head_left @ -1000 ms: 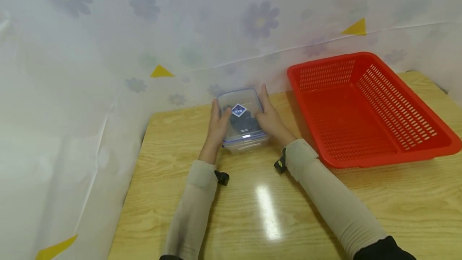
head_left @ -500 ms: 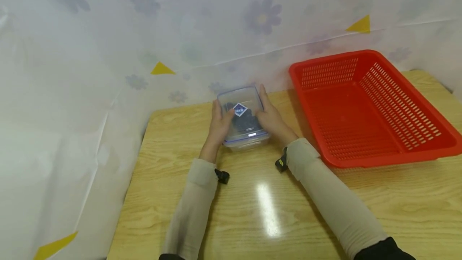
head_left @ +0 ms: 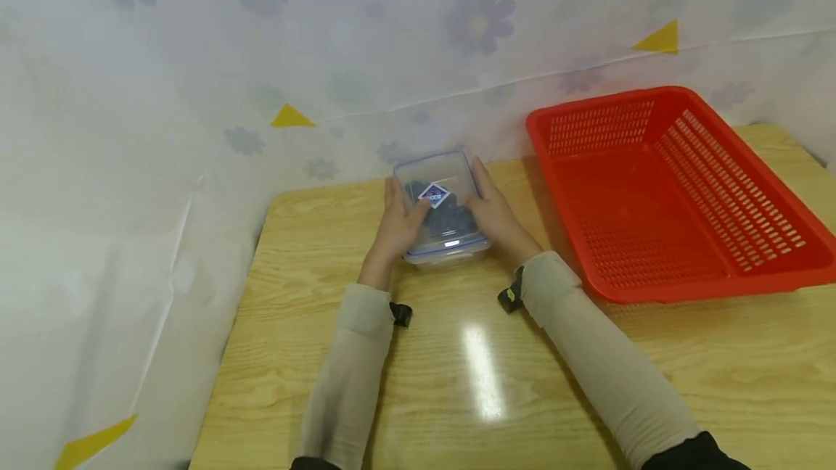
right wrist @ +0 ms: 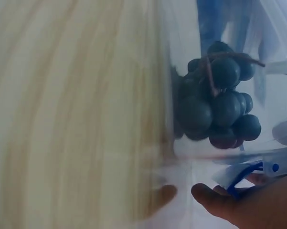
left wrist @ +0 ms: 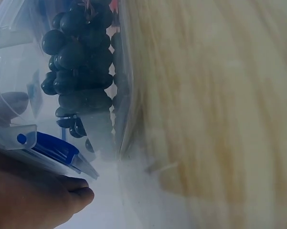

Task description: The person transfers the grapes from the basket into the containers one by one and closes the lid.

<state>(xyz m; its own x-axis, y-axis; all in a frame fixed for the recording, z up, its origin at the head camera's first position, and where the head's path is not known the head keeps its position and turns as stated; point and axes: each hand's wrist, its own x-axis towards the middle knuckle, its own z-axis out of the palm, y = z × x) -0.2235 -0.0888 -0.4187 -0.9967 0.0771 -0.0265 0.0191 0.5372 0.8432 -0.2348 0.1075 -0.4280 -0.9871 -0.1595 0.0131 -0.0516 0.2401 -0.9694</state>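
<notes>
At the container's nine o'clock, the left hand (head_left: 395,229) grips its side, thumb on the lid and fingers beside a blue latch (left wrist: 57,149). The clear lidded container (head_left: 447,248), dark grapes (left wrist: 83,62) inside, sits on the wooden table (head_left: 307,274) between both hands. At its three o'clock the right hand (head_left: 500,223) grips the opposite side, thumb against the lid, with a red basket (head_left: 712,290) farther out at three.

Plastic container (head_left: 451,217), cloth sleeves (head_left: 597,354); glossy table (head_left: 440,390)

Grapes (right wrist: 224,109) in cont. (head_left: 440,165) L of bskt (head_left: 718,286), bskt on tbl (head_left: 277,339), backdrop (head_left: 379,42) behind both.
</notes>
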